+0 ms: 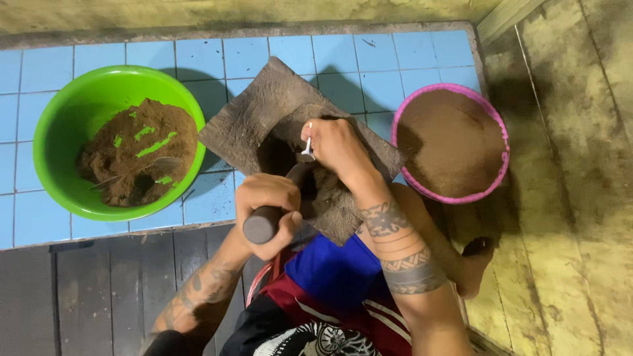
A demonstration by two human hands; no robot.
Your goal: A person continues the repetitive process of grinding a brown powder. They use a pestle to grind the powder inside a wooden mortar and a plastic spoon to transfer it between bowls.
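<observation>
My left hand [266,206] grips the near end of a dark stone roller [262,224] that lies across a flat grinding stone [264,112]. My right hand [335,146] rests over the stone's middle and holds a small white spoon [308,150] pointing down at the dark paste there. The far end of the roller is hidden under my right hand. Both forearms carry tattoos.
A green bowl [62,115] with brown clumpy powder and a spoon stands left on the blue tiled floor [369,59]. A pink-rimmed bowl [502,142] of fine brown powder sits right. A yellowish wall runs along the right, and dark wooden boards lie at the lower left.
</observation>
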